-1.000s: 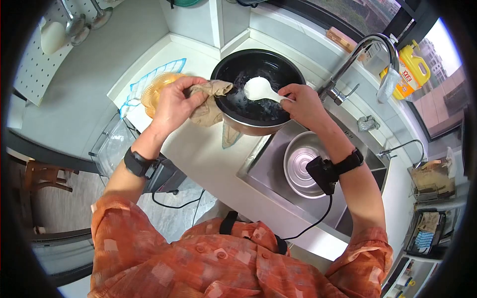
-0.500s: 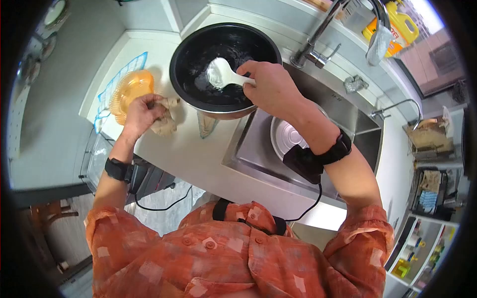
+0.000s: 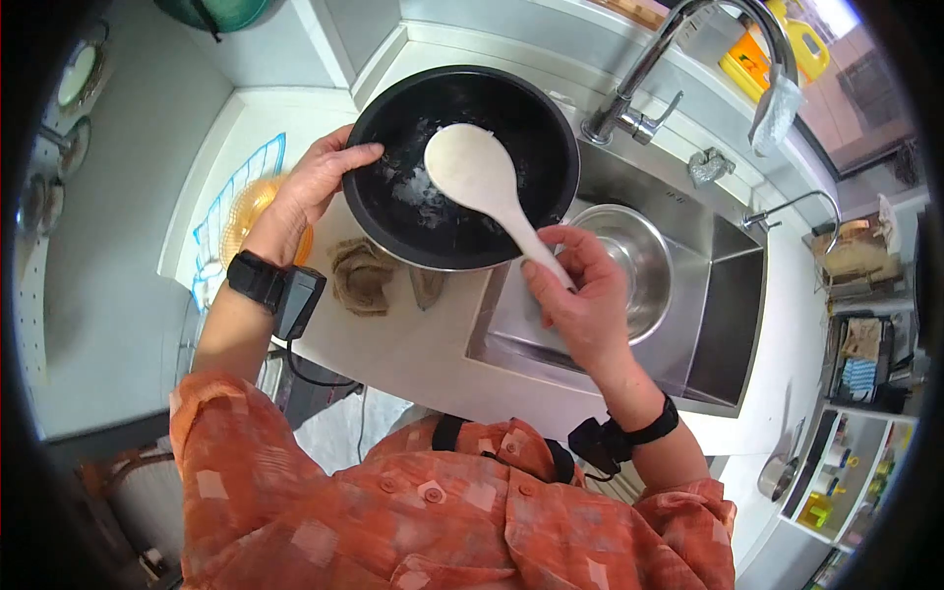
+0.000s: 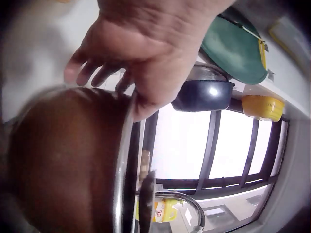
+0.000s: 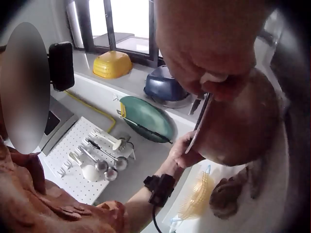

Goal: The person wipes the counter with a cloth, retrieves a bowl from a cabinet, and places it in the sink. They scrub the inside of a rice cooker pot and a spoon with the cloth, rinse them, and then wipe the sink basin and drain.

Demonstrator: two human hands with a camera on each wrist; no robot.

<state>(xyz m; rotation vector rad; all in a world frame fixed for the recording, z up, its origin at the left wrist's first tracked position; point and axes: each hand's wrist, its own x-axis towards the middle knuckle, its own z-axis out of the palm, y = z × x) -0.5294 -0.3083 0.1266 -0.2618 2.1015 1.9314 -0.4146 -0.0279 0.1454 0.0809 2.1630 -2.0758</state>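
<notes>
A round pot (image 3: 398,211) with a black inside, brown outside and pale wet residue is at the counter's edge by the sink. My left hand (image 3: 320,177) grips its left rim, thumb over the edge; in the left wrist view the fingers (image 4: 99,73) reach round the brown outer wall. My right hand (image 3: 590,295) holds a white rice paddle (image 3: 477,167) by its handle, and the paddle's broad head overlaps the pot's inside. A crumpled brown rag (image 3: 362,278) lies on the counter below the pot.
A metal basin (image 3: 644,270) stands in the steel sink (image 3: 723,324) on the right, under a tall faucet (image 3: 618,98). An amber ribbed dish (image 3: 246,211) sits on a blue-edged cloth (image 3: 221,206) at left. A yellow jug (image 3: 801,49) is on the sill.
My left hand has let go of the brown rag onto the counter and taken hold of the pot's rim. The paddle has turned and come up from the pot's bottom.
</notes>
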